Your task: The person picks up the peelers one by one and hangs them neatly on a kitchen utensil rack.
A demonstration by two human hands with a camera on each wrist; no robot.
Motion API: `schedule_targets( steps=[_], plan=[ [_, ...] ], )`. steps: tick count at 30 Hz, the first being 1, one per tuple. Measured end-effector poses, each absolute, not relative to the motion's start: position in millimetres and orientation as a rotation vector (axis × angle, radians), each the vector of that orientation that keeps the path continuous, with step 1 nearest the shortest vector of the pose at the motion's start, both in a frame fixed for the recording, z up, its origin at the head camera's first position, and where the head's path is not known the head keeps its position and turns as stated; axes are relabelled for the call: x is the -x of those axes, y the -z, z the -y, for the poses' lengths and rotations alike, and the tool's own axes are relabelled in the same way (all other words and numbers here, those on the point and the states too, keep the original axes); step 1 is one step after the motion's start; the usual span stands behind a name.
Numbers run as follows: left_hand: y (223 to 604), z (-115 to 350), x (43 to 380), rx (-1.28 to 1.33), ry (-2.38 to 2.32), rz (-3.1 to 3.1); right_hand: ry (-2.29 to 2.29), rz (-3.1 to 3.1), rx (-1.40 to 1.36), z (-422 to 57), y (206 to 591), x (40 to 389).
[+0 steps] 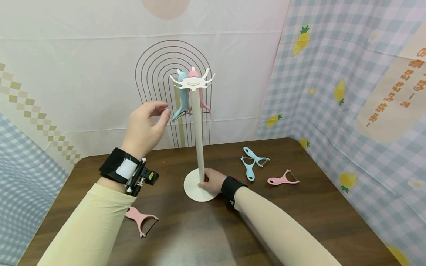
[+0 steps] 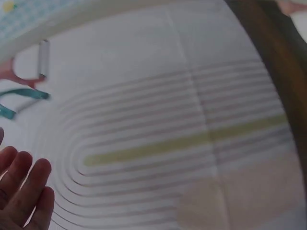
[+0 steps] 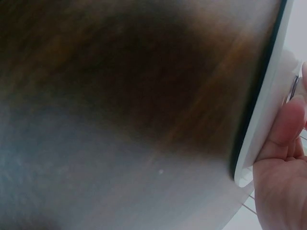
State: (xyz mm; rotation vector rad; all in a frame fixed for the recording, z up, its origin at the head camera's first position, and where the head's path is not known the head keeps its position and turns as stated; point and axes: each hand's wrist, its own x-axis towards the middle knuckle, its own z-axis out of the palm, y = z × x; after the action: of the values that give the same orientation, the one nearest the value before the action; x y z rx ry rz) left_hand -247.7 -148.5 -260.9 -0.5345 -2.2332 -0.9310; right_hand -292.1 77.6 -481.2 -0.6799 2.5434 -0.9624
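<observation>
A white stand with a round base [image 1: 191, 186], an upright pole [image 1: 197, 129] and a ring of hooks [image 1: 193, 83] stands on the table. My right hand [image 1: 214, 180] grips the bottom of the pole, just above the base; in the right wrist view its thumb [image 3: 289, 122] lies over the white base. From the hooks hang a light-blue peeler [image 1: 183, 94] and, behind the pole, a pink peeler [image 1: 201, 96]. My left hand [image 1: 146, 125] is raised left of the blue peeler, thumb and fingers apart, holding nothing. Its fingertips [image 2: 42, 167] show below the hanging peelers in the left wrist view.
Right of the stand, two light-blue peelers [image 1: 249, 171] lie close together, with a pink peeler [image 1: 282, 180] beside them. Another pink peeler [image 1: 136, 216] lies front left, partly behind my left sleeve. Cloth walls [image 1: 233, 92] border the brown table [image 1: 173, 236].
</observation>
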Motion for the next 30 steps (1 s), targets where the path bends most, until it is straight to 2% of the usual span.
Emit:
schedule_targets(
  steps=[13, 24, 30],
  plan=[
    [323, 202, 241, 0.202, 0.595, 2.750, 0.940, -2.543, 0.654, -77, 477, 289],
    [381, 244, 242, 0.052, 0.404, 2.967, 0.956, -2.539, 0.670, -76, 475, 288],
    [395, 259, 239, -0.003, 0.364, 3.067, 0.960, -2.536, 0.686, -76, 479, 291]
  ],
)
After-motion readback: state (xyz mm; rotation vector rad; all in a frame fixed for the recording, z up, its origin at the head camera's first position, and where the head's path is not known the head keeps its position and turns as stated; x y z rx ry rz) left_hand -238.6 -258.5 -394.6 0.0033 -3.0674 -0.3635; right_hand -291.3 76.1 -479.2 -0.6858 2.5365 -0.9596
